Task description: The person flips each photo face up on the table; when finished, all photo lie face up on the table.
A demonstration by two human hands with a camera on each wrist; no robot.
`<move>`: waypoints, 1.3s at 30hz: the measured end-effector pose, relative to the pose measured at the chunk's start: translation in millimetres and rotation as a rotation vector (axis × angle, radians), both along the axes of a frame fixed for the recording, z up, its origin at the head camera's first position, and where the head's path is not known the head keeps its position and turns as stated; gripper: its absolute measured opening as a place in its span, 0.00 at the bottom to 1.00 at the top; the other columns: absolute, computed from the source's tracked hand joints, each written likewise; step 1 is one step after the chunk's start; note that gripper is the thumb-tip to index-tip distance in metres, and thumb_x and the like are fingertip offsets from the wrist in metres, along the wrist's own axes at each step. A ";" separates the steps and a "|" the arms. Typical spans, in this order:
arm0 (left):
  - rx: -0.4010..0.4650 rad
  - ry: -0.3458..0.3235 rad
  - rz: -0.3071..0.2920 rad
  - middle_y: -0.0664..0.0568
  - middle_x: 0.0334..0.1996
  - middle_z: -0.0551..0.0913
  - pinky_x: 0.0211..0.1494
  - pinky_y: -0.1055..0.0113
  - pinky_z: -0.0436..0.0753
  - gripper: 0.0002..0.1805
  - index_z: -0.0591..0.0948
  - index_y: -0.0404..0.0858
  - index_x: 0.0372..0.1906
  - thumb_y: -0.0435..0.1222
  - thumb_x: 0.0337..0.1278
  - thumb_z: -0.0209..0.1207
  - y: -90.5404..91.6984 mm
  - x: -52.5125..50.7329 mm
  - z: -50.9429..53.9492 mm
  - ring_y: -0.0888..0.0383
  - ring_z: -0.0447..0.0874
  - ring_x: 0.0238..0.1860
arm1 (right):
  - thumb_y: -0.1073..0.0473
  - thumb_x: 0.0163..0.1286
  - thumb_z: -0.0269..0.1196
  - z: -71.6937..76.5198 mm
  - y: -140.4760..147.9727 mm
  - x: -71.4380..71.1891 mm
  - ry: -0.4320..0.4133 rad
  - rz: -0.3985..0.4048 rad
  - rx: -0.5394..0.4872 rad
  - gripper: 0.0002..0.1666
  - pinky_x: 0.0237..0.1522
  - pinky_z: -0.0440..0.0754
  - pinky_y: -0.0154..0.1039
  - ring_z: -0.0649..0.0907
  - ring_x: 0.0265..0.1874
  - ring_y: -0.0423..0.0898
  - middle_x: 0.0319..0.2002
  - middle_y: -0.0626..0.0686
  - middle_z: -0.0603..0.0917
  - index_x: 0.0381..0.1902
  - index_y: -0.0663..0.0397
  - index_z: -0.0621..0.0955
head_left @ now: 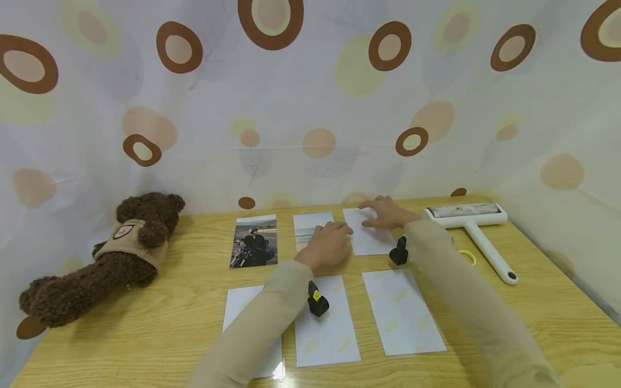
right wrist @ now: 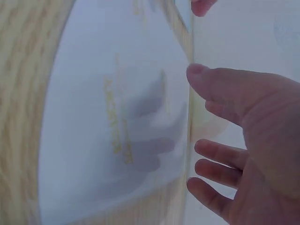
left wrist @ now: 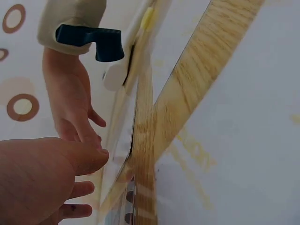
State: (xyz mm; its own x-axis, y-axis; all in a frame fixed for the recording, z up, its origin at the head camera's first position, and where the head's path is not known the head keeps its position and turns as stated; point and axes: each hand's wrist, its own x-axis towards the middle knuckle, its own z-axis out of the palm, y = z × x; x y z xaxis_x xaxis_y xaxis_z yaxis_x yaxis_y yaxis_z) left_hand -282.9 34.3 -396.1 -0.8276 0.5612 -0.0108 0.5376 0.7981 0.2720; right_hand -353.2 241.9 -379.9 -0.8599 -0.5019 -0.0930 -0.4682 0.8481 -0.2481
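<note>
My right hand (head_left: 386,213) hovers at the top right photo, which lies with its white back (head_left: 371,241) up. In the right wrist view its fingers (right wrist: 220,176) are spread and apart, casting a shadow on the white sheet (right wrist: 89,154); nothing is gripped. Partly over a beach photo (head_left: 310,220) is my left hand (head_left: 329,245), its fingers loosely bent and pointing toward the right hand. The left wrist view shows the left thumb (left wrist: 89,157) free of any object. Left of it lies a photo of a motorcycle rider (head_left: 254,241), picture up.
Three more white-backed photos form a nearer row: left (head_left: 237,307), partly under the left sleeve, middle (head_left: 335,337) and right (head_left: 405,318). A brown teddy bear (head_left: 131,253) lies at left. A white lint roller (head_left: 485,242) and yellow ring (head_left: 468,256) are at right.
</note>
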 end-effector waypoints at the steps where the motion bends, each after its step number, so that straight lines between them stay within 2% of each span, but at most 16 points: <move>1: -0.011 -0.011 -0.010 0.53 0.69 0.67 0.68 0.48 0.65 0.22 0.72 0.46 0.65 0.42 0.68 0.51 5.1 -1.4 1.7 0.51 0.62 0.70 | 0.53 0.67 0.62 0.2 1.6 -1.6 -0.006 -0.012 0.009 0.32 0.65 0.58 0.64 0.68 0.61 0.67 0.61 0.67 0.73 0.65 0.63 0.70; 4: -0.028 -0.052 -0.031 0.53 0.69 0.68 0.70 0.48 0.63 0.22 0.73 0.47 0.65 0.45 0.68 0.53 17.4 -5.1 5.5 0.51 0.62 0.71 | 0.49 0.66 0.63 3.3 4.4 -4.1 -0.042 -0.034 0.032 0.38 0.66 0.55 0.68 0.62 0.65 0.71 0.66 0.70 0.67 0.67 0.65 0.67; 8: -0.071 -0.083 -0.057 0.54 0.68 0.69 0.71 0.50 0.63 0.20 0.75 0.48 0.63 0.41 0.69 0.52 27.8 -6.5 6.4 0.52 0.63 0.70 | 0.47 0.64 0.65 6.3 6.7 -6.3 -0.108 -0.043 0.054 0.45 0.68 0.50 0.68 0.58 0.68 0.71 0.69 0.70 0.62 0.69 0.67 0.63; 11: -0.101 -0.070 -0.074 0.55 0.68 0.69 0.71 0.52 0.64 0.20 0.76 0.49 0.62 0.36 0.68 0.51 31.4 -6.6 0.5 0.54 0.64 0.70 | 0.48 0.63 0.66 5.6 8.9 -8.3 -0.123 -0.033 0.074 0.47 0.68 0.49 0.67 0.57 0.69 0.69 0.69 0.70 0.62 0.69 0.70 0.62; 15: -0.091 -0.046 -0.066 0.55 0.68 0.69 0.71 0.52 0.64 0.20 0.77 0.50 0.61 0.33 0.67 0.52 31.9 -5.4 -4.4 0.54 0.64 0.69 | 0.49 0.61 0.68 4.1 9.2 -9.1 -0.091 -0.022 0.071 0.46 0.68 0.51 0.66 0.59 0.68 0.69 0.67 0.72 0.64 0.66 0.74 0.64; 19: -0.054 -0.045 -0.060 0.54 0.67 0.70 0.70 0.52 0.64 0.19 0.78 0.49 0.59 0.32 0.66 0.52 30.7 -1.8 -4.6 0.53 0.65 0.69 | 0.45 0.58 0.70 1.7 9.5 -9.9 -0.112 -0.091 0.069 0.48 0.69 0.56 0.62 0.62 0.66 0.68 0.66 0.71 0.65 0.66 0.71 0.66; 25: 0.021 -0.025 -0.036 0.53 0.65 0.73 0.68 0.52 0.67 0.18 0.81 0.46 0.54 0.28 0.63 0.55 29.2 0.3 -5.4 0.52 0.69 0.65 | 0.36 0.50 0.73 -2.0 13.0 -14.0 -0.133 -0.226 0.093 0.55 0.61 0.68 0.57 0.65 0.58 0.64 0.58 0.71 0.65 0.66 0.64 0.66; 29: 0.102 -0.015 0.019 0.49 0.65 0.69 0.68 0.54 0.67 0.21 0.76 0.42 0.59 0.30 0.61 0.57 30.9 -1.4 -7.1 0.51 0.65 0.67 | 0.41 0.51 0.74 -0.4 14.9 -14.8 -0.098 -0.307 0.075 0.50 0.57 0.72 0.57 0.67 0.53 0.61 0.54 0.69 0.63 0.62 0.63 0.69; 33: 0.240 -0.010 0.176 0.39 0.65 0.59 0.65 0.57 0.69 0.34 0.64 0.34 0.67 0.36 0.58 0.63 34.6 -4.1 -9.7 0.46 0.58 0.66 | 0.45 0.57 0.71 8.2 17.0 -12.8 -0.071 -0.324 0.008 0.39 0.54 0.72 0.58 0.68 0.49 0.61 0.52 0.67 0.62 0.57 0.64 0.70; 36: 0.377 -0.066 0.282 0.36 0.63 0.58 0.62 0.56 0.71 0.42 0.57 0.29 0.69 0.38 0.55 0.66 33.3 -4.2 -10.4 0.44 0.60 0.62 | 0.46 0.63 0.66 16.2 17.5 -10.6 -0.071 -0.299 -0.054 0.34 0.53 0.70 0.57 0.67 0.49 0.60 0.51 0.67 0.62 0.54 0.67 0.71; 37: 0.442 -0.105 0.282 0.36 0.59 0.63 0.57 0.59 0.75 0.42 0.57 0.28 0.69 0.38 0.56 0.66 32.0 -5.1 -11.5 0.46 0.66 0.58 | 0.46 0.64 0.65 19.0 18.4 -9.5 -0.077 -0.286 -0.075 0.33 0.54 0.70 0.58 0.66 0.50 0.61 0.52 0.68 0.62 0.53 0.67 0.71; 39: 0.556 -0.173 0.247 0.40 0.52 0.71 0.52 0.61 0.77 0.39 0.59 0.28 0.68 0.36 0.58 0.64 30.2 -6.9 -13.4 0.51 0.73 0.49 | 0.46 0.66 0.63 24.1 21.4 -7.8 -0.085 -0.258 -0.102 0.31 0.54 0.70 0.57 0.65 0.50 0.61 0.51 0.69 0.62 0.51 0.69 0.71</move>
